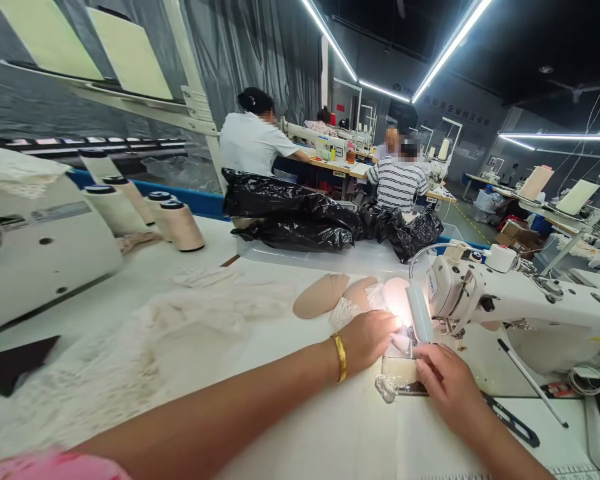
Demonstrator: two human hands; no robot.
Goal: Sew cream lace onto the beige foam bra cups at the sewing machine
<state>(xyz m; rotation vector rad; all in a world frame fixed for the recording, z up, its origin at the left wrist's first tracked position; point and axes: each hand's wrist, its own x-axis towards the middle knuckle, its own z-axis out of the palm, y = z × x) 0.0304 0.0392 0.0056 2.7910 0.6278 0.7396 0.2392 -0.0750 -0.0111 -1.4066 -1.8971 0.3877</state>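
Lamp beside sewing machine — black bags behind.

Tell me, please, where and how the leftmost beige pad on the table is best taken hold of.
Probably pinch the leftmost pad by its rounded left rim, coming from the left. That end of the oval lies free on the table, while its right side sits close to another pad and white lace.
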